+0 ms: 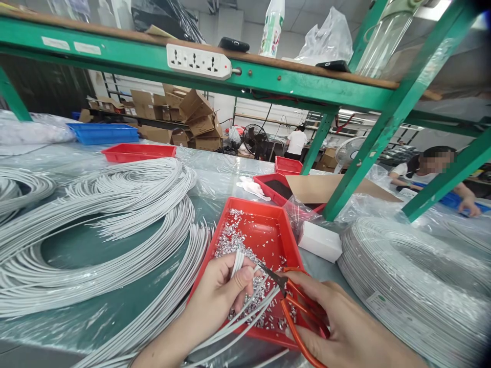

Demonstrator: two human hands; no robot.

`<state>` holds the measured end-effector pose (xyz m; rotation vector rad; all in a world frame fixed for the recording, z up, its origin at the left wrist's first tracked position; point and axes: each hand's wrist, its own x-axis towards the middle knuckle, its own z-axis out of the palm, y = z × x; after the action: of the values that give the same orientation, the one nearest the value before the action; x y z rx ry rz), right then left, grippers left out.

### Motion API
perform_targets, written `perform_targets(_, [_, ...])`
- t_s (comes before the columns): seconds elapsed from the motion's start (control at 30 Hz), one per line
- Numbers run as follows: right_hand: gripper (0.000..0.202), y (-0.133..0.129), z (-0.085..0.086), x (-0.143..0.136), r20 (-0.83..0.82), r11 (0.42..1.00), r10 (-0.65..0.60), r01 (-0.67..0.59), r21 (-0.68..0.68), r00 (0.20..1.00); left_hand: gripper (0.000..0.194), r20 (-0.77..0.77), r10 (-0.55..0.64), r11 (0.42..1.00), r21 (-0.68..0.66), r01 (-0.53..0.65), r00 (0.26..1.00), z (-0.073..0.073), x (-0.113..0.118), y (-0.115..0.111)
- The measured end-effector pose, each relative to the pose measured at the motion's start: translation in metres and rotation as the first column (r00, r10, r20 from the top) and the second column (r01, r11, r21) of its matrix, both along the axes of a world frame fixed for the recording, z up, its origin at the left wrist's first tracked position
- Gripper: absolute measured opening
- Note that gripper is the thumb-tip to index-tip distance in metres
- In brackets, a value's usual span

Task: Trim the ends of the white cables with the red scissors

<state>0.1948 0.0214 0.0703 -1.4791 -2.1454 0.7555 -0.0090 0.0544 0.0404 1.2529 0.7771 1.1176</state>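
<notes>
Over the red tray [268, 230], my left hand [218, 291] pinches several thin grey-white cables [237, 263] near their ends. My right hand [326, 312] is wrapped round the orange handles of some scissors [293, 319]. Their dark blades point left, close to the fingertips of my left hand and beside a cable. Small silvery pieces [230, 237] lie scattered in the tray, mostly along its left side. More cable lengths run from below my left hand towards the lower left.
Coiled grey cables [161, 266] cover the left. A wrapped cable roll [402, 286] and a white box [320, 240] stand right. A green shelf frame [299, 87] crosses above, its post slanting down at right. A person [433, 174] sits at the far right.
</notes>
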Motion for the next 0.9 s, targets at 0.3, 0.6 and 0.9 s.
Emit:
perform_targets(0.3, [0.018,0.013,-0.013,-0.052,-0.743,0.983,-0.179,0.145,-0.110,0.645,0.029,0.075,0.009,0.998,-0.059,-0.004,0.997,0.005,0.005,-0.003])
perform_targets(0.6, [0.013,0.015,-0.013,-0.069,-0.783,0.959,-0.175,0.285,0.003,0.597,0.027,0.022,0.042,0.999,-0.015,-0.042,0.999,0.003,0.005,-0.009])
perform_targets(0.9, [0.008,0.007,-0.011,-0.065,-0.705,0.924,-0.240,0.381,0.045,0.667,0.016,-0.015,0.072,0.997,-0.004,-0.072,0.997,-0.001,0.004,-0.013])
